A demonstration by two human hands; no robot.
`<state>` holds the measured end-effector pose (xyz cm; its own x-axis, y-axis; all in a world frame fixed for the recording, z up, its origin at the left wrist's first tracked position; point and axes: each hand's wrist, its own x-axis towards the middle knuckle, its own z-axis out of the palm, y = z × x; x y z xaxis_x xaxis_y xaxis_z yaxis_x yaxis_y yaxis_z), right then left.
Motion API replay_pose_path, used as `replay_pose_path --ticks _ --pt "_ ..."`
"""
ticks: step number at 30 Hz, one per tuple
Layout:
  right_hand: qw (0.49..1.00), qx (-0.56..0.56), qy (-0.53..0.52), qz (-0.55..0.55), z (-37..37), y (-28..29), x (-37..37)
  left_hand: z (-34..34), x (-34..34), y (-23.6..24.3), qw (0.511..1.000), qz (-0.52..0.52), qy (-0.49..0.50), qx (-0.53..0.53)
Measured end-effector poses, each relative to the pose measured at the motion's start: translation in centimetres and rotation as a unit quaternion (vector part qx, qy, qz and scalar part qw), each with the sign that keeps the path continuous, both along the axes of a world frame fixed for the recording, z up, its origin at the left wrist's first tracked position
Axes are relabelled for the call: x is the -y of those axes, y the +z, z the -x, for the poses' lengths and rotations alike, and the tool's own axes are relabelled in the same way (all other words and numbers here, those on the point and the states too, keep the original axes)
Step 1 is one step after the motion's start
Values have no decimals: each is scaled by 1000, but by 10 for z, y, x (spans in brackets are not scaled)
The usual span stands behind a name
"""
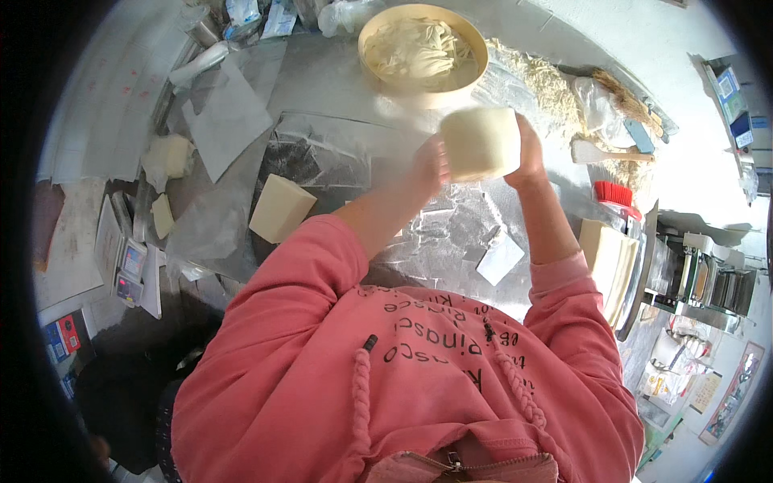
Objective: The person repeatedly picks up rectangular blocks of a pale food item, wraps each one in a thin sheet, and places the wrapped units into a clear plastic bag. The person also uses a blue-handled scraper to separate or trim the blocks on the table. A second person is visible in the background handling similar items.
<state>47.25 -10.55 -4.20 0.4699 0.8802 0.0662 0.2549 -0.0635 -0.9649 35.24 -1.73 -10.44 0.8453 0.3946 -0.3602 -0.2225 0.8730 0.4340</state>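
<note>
Between both palms I hold a thick pale yellow block point(481, 145), which looks like a squared stack of dough sheets, up over the floury worktop point(439, 241). My left hand point(431, 163), smeared by motion, presses its left side. The right side is gripped by my right hand point(527, 153), its fingers partly hidden behind the block. A similar pale block point(282, 209) rests on the worktop beside my left forearm. Just beyond my hands stands a round tub point(427, 98) with pale noodle-like strips point(419, 48) inside. A white paper piece point(500, 258) lies below my right hand.
Loose strips and flour point(543, 76) run along the far right edge, near a straw brush point(620, 97) and a white scoop-like tool point(600, 153). A red-bristled brush point(613, 193) and folded pale dough point(604, 262) sit at right. Plastic sheeting point(229, 121) lies left; a machine point(700, 274) stands far right.
</note>
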Motion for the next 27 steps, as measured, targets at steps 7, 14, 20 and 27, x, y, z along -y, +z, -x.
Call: replay_pose_path --ticks 7,14,20,27 --pt "987 -157 -40 3 4 11 -2 25 -40 21 993 82 -23 -83" --pt "941 169 261 135 20 90 -13 34 -47 68 957 114 -264 46" --pt "914 -339 -210 -76 50 47 13 41 5 36 982 142 -71 104" --pt "820 -541 -155 -106 79 -23 18 44 6 65 985 -71 72 -139"
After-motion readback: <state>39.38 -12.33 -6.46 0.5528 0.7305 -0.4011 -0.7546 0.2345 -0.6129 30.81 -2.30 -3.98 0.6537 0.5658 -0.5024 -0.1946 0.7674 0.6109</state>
